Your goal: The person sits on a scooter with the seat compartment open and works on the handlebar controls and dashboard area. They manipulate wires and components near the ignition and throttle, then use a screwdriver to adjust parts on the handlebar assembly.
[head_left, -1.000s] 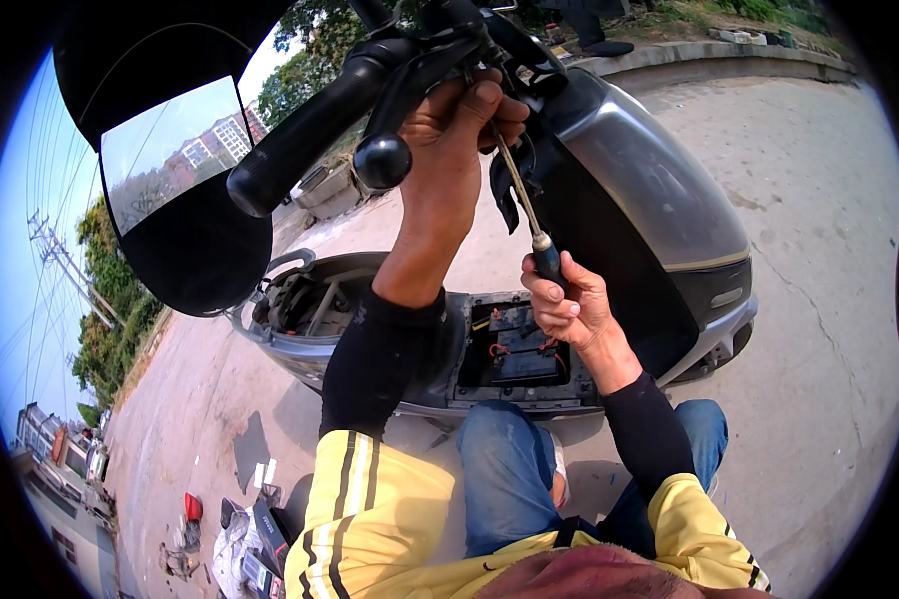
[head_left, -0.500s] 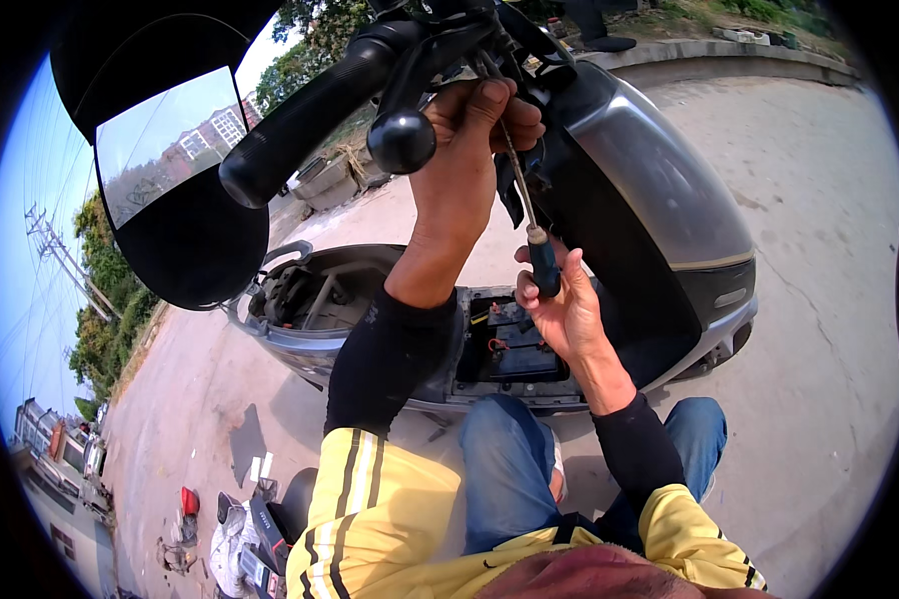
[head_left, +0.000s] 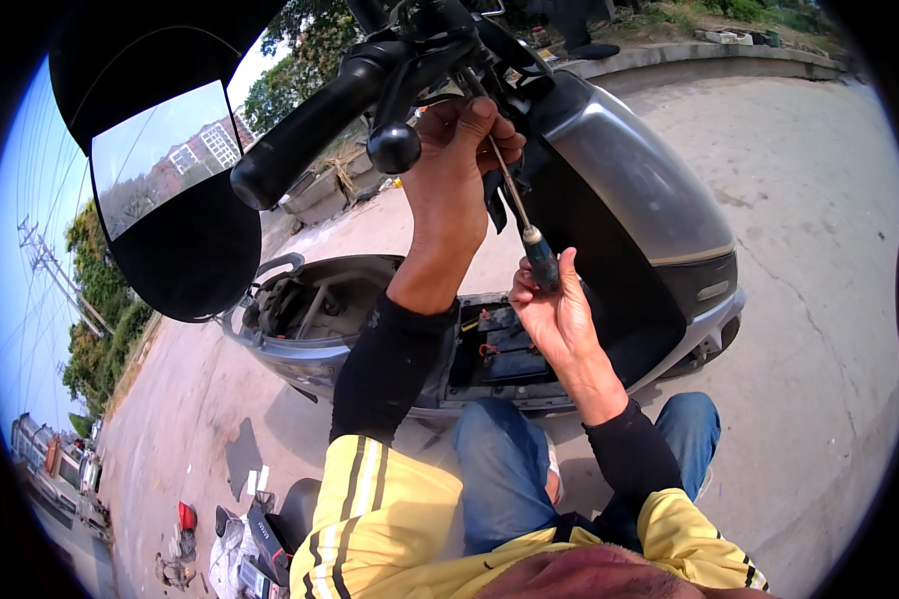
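Observation:
A long screwdriver (head_left: 540,262) with a dark blue handle and thin metal shaft points up under the handlebar (head_left: 305,120) of a scooter (head_left: 634,150). My right hand (head_left: 564,324) is closed round its handle, with the thumb extended along it. Higher up, my left hand (head_left: 454,160) is closed round the shaft, thumb and curled fingers on either side of it. The black brake lever (head_left: 395,148) with a round end hangs beside my left wrist. Where the screwdriver's tip meets the scooter is hidden among dark parts below the handlebar.
A mirror (head_left: 165,170) juts out at the left. Below my hands lies an uncovered battery bay (head_left: 509,354) with wires. Bags and boxes (head_left: 255,549) lie on the ground at lower left. A low concrete kerb (head_left: 709,62) runs behind.
The handlebar and scooter front have shifted slightly left in view. My left hand sits a little lower and further left. Both hands keep their hold on the screwdriver.

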Demonstrator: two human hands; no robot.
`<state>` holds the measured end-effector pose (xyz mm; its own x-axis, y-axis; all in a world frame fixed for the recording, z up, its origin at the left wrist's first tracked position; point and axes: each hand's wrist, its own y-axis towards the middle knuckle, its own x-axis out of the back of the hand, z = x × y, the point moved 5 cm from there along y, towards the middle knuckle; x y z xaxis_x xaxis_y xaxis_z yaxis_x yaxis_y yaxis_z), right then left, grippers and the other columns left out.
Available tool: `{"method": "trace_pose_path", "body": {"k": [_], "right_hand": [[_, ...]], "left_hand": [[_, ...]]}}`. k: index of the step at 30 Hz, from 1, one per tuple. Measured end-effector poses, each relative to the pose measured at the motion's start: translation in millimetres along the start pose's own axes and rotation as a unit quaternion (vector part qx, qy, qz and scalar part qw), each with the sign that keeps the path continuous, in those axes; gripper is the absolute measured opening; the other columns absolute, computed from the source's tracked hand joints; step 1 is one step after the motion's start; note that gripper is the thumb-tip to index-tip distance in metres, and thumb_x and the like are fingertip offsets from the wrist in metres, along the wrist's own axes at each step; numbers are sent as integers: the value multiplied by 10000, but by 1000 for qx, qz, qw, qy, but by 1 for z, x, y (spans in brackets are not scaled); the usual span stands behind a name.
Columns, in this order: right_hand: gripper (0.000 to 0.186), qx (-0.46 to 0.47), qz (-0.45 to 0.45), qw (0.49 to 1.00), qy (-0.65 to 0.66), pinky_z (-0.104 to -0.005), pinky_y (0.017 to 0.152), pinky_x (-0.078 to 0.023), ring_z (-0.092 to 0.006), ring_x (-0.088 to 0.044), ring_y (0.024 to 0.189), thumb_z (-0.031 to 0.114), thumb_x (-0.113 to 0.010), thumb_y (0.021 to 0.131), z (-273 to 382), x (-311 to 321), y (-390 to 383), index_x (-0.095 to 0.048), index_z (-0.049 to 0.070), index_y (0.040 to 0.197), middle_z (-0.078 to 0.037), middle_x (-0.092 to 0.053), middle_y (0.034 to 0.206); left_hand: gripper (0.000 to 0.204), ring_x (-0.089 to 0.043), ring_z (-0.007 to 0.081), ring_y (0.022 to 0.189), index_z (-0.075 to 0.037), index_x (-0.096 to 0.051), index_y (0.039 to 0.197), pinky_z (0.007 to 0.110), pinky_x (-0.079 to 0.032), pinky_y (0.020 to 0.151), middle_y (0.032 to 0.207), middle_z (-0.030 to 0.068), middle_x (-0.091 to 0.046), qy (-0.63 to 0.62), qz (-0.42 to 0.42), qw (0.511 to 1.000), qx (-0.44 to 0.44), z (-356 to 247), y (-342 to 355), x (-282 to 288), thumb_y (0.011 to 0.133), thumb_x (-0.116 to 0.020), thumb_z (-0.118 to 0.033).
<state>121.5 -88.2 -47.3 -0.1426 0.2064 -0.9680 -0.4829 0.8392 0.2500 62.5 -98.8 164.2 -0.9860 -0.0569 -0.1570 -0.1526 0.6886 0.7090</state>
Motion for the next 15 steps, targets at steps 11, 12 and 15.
{"method": "trace_pose_path", "body": {"k": [11, 12, 15], "right_hand": [[179, -48, 49, 998, 2, -324, 779, -500, -234, -578, 934, 198, -675, 1020, 3, -5, -6, -671, 69, 1144, -138, -635, 1064], [181, -32, 43, 999, 4, -333, 808, -513, -251, -586, 969, 184, -686, 1011, 1, -5, -7, -673, 67, 1149, -143, -639, 1081], [280, -42, 52, 997, -39, -320, 810, -534, -253, -607, 952, 278, -607, 1043, 2, -13, -11, -634, 41, 1190, -159, -640, 1105]], "left_hand": [[254, -736, 232, 788, 1, -669, 1083, 350, -613, 745, 906, 104, -736, -11, 4, 1000, 10, -6, -3, -5, 1042, -651, -249], [256, -736, 232, 790, 0, -671, 1087, 349, -613, 743, 910, 104, -737, -6, -3, 1000, 7, -4, -2, -3, 1040, -655, -251], [252, -737, 233, 799, -3, -676, 1098, 353, -612, 746, 918, 107, -739, -19, -14, 1000, 6, 1, 1, 2, 1038, -658, -247]]}}
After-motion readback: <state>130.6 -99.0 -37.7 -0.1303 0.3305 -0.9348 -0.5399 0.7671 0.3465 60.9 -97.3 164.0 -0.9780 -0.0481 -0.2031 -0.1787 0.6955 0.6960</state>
